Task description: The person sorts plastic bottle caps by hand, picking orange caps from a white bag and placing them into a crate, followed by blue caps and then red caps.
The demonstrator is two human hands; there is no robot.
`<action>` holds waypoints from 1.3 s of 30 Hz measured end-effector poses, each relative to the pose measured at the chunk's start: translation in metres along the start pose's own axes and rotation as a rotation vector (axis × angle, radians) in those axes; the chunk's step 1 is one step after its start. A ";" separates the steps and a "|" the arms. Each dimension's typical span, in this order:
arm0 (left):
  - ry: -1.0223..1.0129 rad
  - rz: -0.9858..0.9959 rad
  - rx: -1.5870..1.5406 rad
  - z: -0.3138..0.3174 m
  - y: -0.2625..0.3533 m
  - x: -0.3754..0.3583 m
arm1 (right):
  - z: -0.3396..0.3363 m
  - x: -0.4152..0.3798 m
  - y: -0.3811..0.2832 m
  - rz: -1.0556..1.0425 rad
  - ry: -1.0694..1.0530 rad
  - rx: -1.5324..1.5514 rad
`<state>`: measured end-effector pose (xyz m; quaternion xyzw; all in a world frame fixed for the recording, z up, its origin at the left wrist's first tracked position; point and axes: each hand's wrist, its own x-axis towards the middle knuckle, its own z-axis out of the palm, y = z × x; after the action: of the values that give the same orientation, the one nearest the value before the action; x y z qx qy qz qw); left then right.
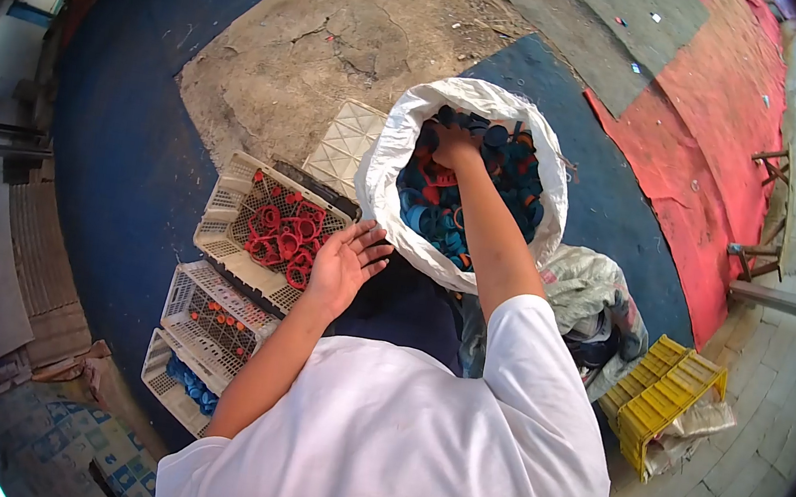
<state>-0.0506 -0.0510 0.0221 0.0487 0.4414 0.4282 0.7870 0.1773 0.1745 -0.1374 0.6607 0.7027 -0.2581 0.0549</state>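
Observation:
A white woven sack (387, 162) stands in front of me with its mouth rolled wide. Inside it lies a mix of round plastic pieces (442, 222) like caps and rings, mostly dark blue, teal and black, with some orange and red. My right hand (454, 145) reaches down into this pile near the far side; its fingertips are hidden among the pieces. Palm up and fingers apart, my left hand (348, 260) holds nothing near the sack's left rim. Just left of it is a cream plastic crate (222, 208) with red ring-shaped pieces (287, 234).
Two more cream crates stand nearer me, one with a few orange pieces (220, 314), one with blue pieces (189, 382). Behind the red pieces sits another pale crate (346, 146). At right are a crumpled sack (590, 279) and yellow crates (660, 399). Blue sheeting (122, 132) covers the ground.

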 end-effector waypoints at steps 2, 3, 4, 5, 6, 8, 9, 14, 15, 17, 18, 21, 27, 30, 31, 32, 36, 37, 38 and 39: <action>0.010 0.008 0.010 -0.002 -0.001 -0.003 | 0.002 0.007 0.000 0.054 -0.015 -0.029; 0.016 0.013 0.012 -0.004 -0.002 -0.003 | 0.002 0.011 0.001 0.074 -0.012 -0.045; 0.020 0.015 0.013 -0.006 -0.002 -0.002 | 0.003 0.012 0.003 0.097 -0.010 -0.062; 0.021 0.017 0.015 -0.007 -0.002 -0.001 | 0.004 0.013 0.006 0.096 0.001 -0.035; 0.030 0.018 0.015 -0.007 -0.002 0.000 | 0.002 0.014 0.009 0.095 0.015 -0.009; 0.049 0.020 0.015 -0.007 -0.004 0.000 | -0.001 0.013 0.014 0.080 0.031 0.048; 0.062 0.028 0.022 -0.007 -0.005 0.001 | -0.006 0.007 0.016 0.066 0.033 0.077; 0.107 0.054 0.039 -0.011 -0.009 0.003 | -0.013 -0.006 0.021 0.045 0.089 0.144; 0.110 0.058 0.037 -0.009 -0.009 0.002 | -0.012 -0.006 0.022 0.060 0.099 0.172; 0.117 0.063 0.034 -0.004 -0.009 0.000 | 0.000 0.003 0.034 0.021 0.226 0.255; 0.117 0.067 0.029 -0.005 -0.009 0.000 | 0.018 0.012 0.046 -0.031 0.342 0.309; 0.108 0.073 0.015 -0.008 -0.013 0.003 | 0.009 -0.001 0.051 -0.113 0.516 0.392; 0.124 0.097 -0.003 -0.008 -0.019 0.004 | -0.034 -0.050 0.042 -0.047 0.535 0.402; 0.164 0.153 0.012 -0.005 -0.025 -0.001 | -0.041 -0.067 0.047 0.006 0.538 0.412; 0.181 0.190 0.026 -0.004 -0.027 0.001 | -0.047 -0.070 0.047 0.016 0.554 0.416; 0.197 0.230 0.041 -0.002 -0.029 0.002 | -0.050 -0.077 0.048 0.052 0.554 0.484; 0.163 0.442 0.150 0.014 -0.033 -0.002 | -0.054 -0.110 0.039 -0.026 0.659 0.416; 0.139 0.468 0.163 0.015 -0.034 -0.002 | -0.052 -0.116 0.039 -0.044 0.654 0.448; 0.118 0.489 0.187 0.016 -0.035 0.000 | -0.049 -0.122 0.041 -0.061 0.647 0.479; 0.097 0.507 0.212 0.018 -0.037 0.002 | -0.045 -0.125 0.041 -0.031 0.564 0.715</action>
<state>-0.0141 -0.0673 0.0148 0.2189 0.4946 0.5648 0.6233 0.2439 0.0812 -0.0586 0.6722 0.5668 -0.2951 -0.3740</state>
